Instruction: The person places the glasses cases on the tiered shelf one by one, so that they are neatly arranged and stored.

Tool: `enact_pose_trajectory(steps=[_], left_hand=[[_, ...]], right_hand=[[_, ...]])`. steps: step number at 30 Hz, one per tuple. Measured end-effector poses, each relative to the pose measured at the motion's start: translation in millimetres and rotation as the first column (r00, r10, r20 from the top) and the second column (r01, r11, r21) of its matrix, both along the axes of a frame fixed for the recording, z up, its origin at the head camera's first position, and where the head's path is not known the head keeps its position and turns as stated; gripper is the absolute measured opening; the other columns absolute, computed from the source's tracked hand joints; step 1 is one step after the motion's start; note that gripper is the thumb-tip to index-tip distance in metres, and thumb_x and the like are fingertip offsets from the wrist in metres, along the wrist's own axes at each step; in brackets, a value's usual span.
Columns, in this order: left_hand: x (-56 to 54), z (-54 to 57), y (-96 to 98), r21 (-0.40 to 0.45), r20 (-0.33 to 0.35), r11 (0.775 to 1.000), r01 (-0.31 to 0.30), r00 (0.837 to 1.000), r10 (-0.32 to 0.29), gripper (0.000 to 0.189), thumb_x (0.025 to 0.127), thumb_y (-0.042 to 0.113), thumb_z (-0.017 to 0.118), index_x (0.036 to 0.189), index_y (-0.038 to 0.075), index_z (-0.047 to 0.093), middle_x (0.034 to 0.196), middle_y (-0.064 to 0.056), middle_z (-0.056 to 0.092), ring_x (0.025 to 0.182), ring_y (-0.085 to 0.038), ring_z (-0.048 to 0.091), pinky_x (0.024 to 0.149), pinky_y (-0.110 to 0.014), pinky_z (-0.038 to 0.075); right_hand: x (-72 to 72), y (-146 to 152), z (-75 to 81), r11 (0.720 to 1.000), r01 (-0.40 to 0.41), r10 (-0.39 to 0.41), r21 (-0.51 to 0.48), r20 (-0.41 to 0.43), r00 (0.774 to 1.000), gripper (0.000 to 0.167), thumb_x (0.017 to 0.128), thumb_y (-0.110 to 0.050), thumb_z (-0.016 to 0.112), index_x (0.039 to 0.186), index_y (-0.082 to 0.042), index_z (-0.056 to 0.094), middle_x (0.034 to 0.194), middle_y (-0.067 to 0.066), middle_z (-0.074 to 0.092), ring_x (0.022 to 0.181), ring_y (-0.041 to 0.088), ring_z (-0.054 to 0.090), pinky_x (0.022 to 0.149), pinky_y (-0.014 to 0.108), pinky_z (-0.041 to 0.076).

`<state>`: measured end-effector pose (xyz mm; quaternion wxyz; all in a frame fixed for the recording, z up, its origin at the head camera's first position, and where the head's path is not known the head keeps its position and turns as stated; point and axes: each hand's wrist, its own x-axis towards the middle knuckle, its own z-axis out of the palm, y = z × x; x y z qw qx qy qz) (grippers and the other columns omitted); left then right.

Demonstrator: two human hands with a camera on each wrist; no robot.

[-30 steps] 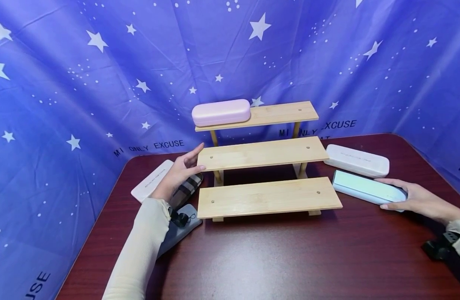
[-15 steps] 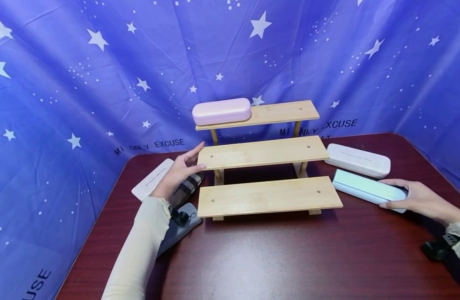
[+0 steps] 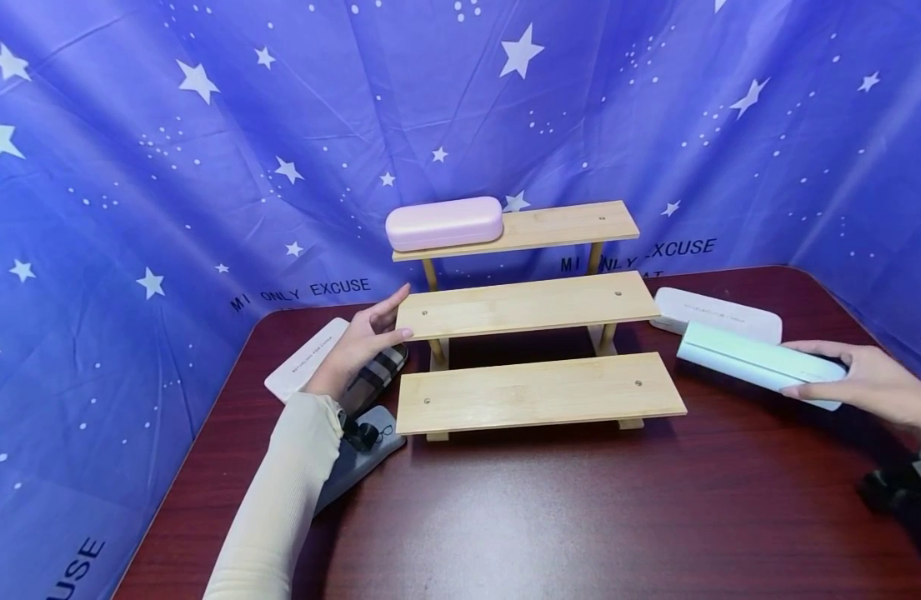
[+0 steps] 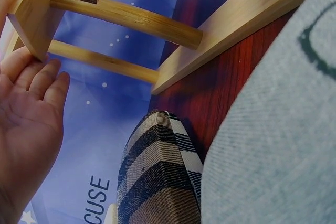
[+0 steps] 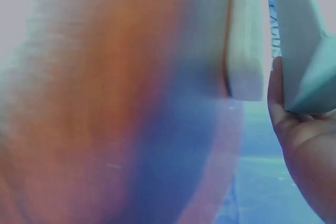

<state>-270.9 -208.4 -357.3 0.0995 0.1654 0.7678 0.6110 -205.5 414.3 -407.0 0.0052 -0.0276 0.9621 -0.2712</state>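
In the head view my right hand (image 3: 873, 383) holds a pale mint-blue glasses case (image 3: 756, 358) by its right end, thumb in front and fingers behind. The case appears raised off the table and overlaps a white glasses case (image 3: 730, 315) behind it. A three-tier wooden display stand (image 3: 528, 307) stands mid-table. My left hand (image 3: 355, 346) grips the left end of its middle board; in the left wrist view the fingertips (image 4: 50, 74) meet the board's edge. On the top tier, at the left, lies a pink glasses case (image 3: 445, 223).
Left of the stand lie a white case (image 3: 304, 360), a plaid case (image 3: 373, 379) and a grey case (image 3: 355, 462) with a glasses drawing, partly hidden by my left arm. A star-patterned blue curtain (image 3: 460, 100) hangs behind the dark red table (image 3: 543, 517).
My right hand has lifted the mint-blue case and moved it slightly up and to the right, over part of the white case. My left hand keeps its place on the stand.
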Motion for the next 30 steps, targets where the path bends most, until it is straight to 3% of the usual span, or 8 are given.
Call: enact_pose_trajectory(steps=[2,7,11,14,17,21,25,30], left_hand=[[-0.5,-0.4,-0.5,0.001,0.0,1.0,-0.001,1.0,0.001,0.071,0.088,0.004,0.062,0.149,0.013,0.026,0.149,-0.014,0.035,0.133,-0.026,0.039,0.105,-0.036,0.036],[2.6,3.9,0.7,-0.015,-0.005,1.0,-0.003,1.0,0.003,0.072,0.088,0.004,0.062,0.149,0.01,0.024,0.149,-0.015,0.034,0.134,-0.028,0.038,0.107,-0.042,0.032],[3.4,4.8,0.9,-0.017,0.004,1.0,-0.004,1.0,0.004,0.072,0.089,0.004,0.061,0.15,0.01,0.024,0.149,-0.015,0.034,0.133,-0.028,0.038,0.106,-0.04,0.034],[2.9,4.2,0.6,-0.013,0.012,1.0,-0.004,1.0,0.004,0.072,0.089,0.005,0.062,0.149,0.012,0.024,0.149,-0.015,0.035,0.133,-0.027,0.039,0.105,-0.038,0.036],[2.4,3.6,0.2,-0.008,0.013,1.0,-0.004,1.0,0.004,0.072,0.089,0.005,0.062,0.149,0.012,0.025,0.149,-0.014,0.035,0.133,-0.027,0.04,0.105,-0.036,0.037],[2.6,3.5,0.0,-0.008,0.011,1.0,-0.004,1.0,0.004,0.072,0.089,0.004,0.062,0.15,0.011,0.024,0.148,-0.015,0.035,0.133,-0.027,0.04,0.105,-0.038,0.036],[3.1,4.1,0.4,-0.008,0.007,1.0,-0.003,1.0,0.003,0.071,0.089,0.004,0.061,0.149,0.013,0.025,0.148,-0.015,0.036,0.132,-0.028,0.04,0.106,-0.04,0.035],[2.9,3.0,-0.4,-0.01,-0.007,1.0,0.0,1.0,0.0,0.071,0.089,0.004,0.062,0.149,0.012,0.025,0.148,-0.015,0.036,0.132,-0.028,0.04,0.106,-0.04,0.034]], right_hand=[[-2.3,2,7.9,1.0,0.003,-0.003,0.012,-0.009,1.0,0.072,0.073,-0.033,0.08,0.129,0.002,0.05,0.11,0.031,0.055,0.076,-0.005,0.041,0.061,0.023,0.031],[-8.7,3,32.5,1.0,0.022,-0.022,-0.013,-0.008,1.0,0.066,0.078,-0.033,0.076,0.136,-0.015,0.05,0.11,0.024,0.056,0.075,-0.008,0.037,0.059,0.02,0.03],[-13.6,-1,51.5,0.994,0.032,-0.036,-0.106,-0.041,0.999,0.063,0.079,-0.028,0.077,0.136,-0.021,0.051,0.101,-0.014,0.06,0.077,-0.009,0.04,0.059,0.016,0.034],[-18.0,-6,66.1,0.99,0.03,-0.041,-0.141,-0.071,0.997,0.062,0.078,-0.025,0.078,0.135,-0.027,0.053,0.089,-0.038,0.048,0.078,-0.009,0.041,0.06,0.014,0.034],[-24.5,-13,81.2,0.992,0.022,-0.034,-0.125,-0.095,0.995,0.062,0.078,-0.026,0.077,0.135,-0.032,0.052,0.087,-0.04,0.047,0.078,-0.008,0.04,0.061,0.016,0.032],[-33.8,-26,98.1,0.991,0.017,-0.034,-0.131,-0.123,0.992,0.058,0.078,-0.025,0.077,0.131,-0.036,0.055,0.082,-0.031,0.05,0.075,-0.001,0.041,0.057,0.023,0.033],[-44.0,-42,108.9,0.975,-0.018,-0.008,-0.222,-0.119,0.993,0.058,0.078,-0.019,0.077,0.131,-0.03,0.056,0.086,-0.025,0.055,0.076,0.001,0.045,0.057,0.021,0.036],[-61.7,-65,117.0,0.935,-0.074,0.043,-0.347,-0.097,0.994,0.059,0.079,-0.013,0.076,0.133,-0.024,0.056,0.096,-0.025,0.06,0.085,-0.001,0.05,0.066,0.015,0.04]])
